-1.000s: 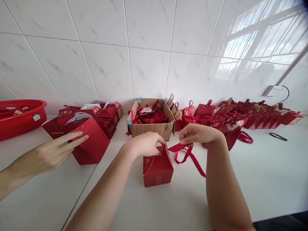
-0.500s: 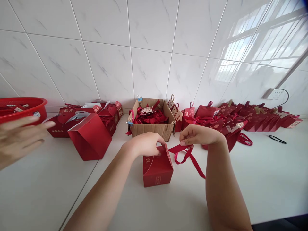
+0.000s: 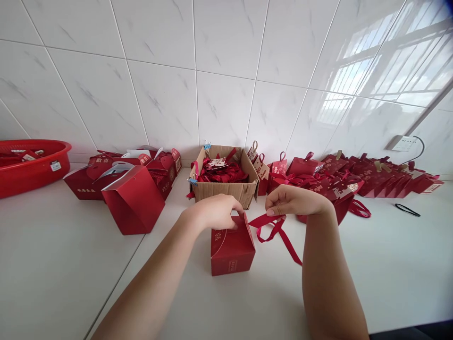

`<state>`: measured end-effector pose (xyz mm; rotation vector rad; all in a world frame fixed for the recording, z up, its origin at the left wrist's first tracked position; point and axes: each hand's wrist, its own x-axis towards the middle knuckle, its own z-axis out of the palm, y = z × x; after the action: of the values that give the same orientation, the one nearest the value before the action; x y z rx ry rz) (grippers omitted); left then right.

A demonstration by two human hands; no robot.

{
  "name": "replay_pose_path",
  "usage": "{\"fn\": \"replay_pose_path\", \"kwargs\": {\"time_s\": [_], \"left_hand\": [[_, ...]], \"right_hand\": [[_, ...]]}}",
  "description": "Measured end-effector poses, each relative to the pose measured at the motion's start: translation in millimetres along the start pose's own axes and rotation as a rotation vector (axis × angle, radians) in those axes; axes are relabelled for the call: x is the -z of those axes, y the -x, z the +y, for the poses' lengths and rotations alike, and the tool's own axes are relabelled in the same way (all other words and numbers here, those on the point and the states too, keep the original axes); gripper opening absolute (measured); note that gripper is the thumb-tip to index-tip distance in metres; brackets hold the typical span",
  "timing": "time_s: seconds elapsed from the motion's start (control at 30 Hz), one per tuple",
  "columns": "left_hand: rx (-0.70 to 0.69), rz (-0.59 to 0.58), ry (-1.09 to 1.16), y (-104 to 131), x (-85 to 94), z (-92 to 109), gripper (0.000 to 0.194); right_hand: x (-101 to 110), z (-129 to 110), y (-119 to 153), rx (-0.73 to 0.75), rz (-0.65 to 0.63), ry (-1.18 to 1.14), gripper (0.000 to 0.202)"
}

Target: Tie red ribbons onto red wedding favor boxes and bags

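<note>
A red gift box (image 3: 233, 252) with gold print stands on the white table in front of me. My left hand (image 3: 219, 211) is over its top, thumb and fingers closed on the upper edge; the fingertips are partly hidden. To the right, my right hand (image 3: 286, 202) pinches a red ribbon (image 3: 264, 220) between thumb and curled fingers. The ribbon runs from the box's top right corner, with a loop and a long tail (image 3: 292, 249) hanging down beside the box.
Behind the box is a cardboard box (image 3: 226, 191) of red ribbons and tags. Red gift boxes (image 3: 134, 200) stand at left near a red plastic basin (image 3: 35, 174). More red boxes (image 3: 382, 177) line the wall at right. A black band (image 3: 407, 210) lies near them.
Another person's hand at the left edge has gone out of view. My hands, the box and the ribbon have hardly moved.
</note>
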<state>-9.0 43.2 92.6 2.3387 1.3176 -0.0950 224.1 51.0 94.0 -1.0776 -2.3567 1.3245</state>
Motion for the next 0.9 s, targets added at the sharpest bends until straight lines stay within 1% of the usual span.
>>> {"fn": "replay_pose_path", "kwargs": {"time_s": [0.43,0.67,0.9], "left_hand": [[0.007,0.006,-0.001,-0.1,0.0,-1.4,0.043],[0.007,0.008,-0.006,-0.9,-0.4,-2.4,0.042],[0.009,0.001,-0.020,-0.5,-0.1,-1.8,0.042]], "right_hand": [[0.3,-1.3,-0.1,-0.025,0.027,0.046,0.030],[1.5,0.7,-0.5,-0.063,0.005,0.058,0.028],[2.0,3.5,-3.1,-0.061,0.017,0.078,0.025]]}}
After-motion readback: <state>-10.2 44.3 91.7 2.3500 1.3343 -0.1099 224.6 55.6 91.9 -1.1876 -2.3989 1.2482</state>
